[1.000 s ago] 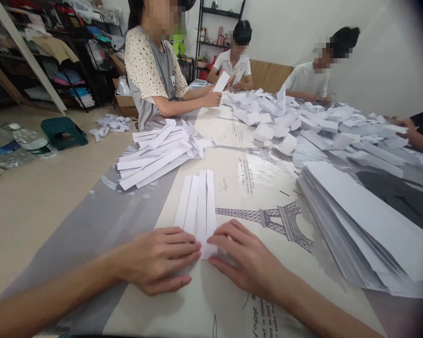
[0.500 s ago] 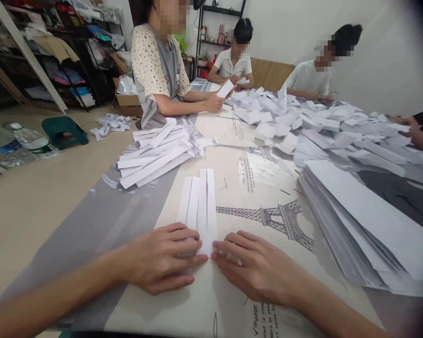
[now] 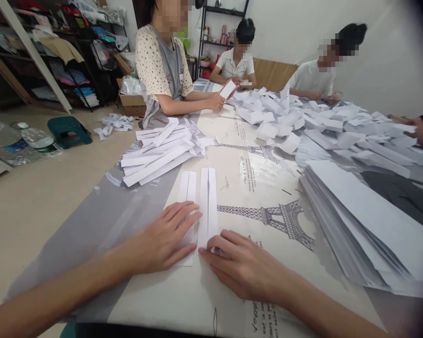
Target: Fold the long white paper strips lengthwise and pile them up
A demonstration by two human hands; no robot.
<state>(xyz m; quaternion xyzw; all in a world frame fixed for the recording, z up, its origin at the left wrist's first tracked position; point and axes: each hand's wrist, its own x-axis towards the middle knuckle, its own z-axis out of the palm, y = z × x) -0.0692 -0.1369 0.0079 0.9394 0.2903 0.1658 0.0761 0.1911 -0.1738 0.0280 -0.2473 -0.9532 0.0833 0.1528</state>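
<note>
Two folded white paper strips lie side by side on the table in front of me, each with a lengthwise slit down its middle. My left hand [image 3: 165, 234] rests flat with its fingers apart over the left paper strip [image 3: 188, 185], covering its middle. At the near end of the right paper strip [image 3: 207, 202], my right hand [image 3: 243, 263] has curled fingers, with the thumb and forefinger closed on the paper's lower edge. A narrow gap separates the strips.
A pile of folded strips [image 3: 165, 150] lies beyond on the left. To the right is a stack of white paper sheets [image 3: 370, 225]. A large heap of folded papers [image 3: 324, 119] covers the table's far right. Several people sit around; one person [image 3: 165, 70] holds a white paper piece.
The two strips have come apart from their overlap, leaving a gap. My left hand has moved slightly up and left with its strip; my right thumb has shifted left along the right strip's end.
</note>
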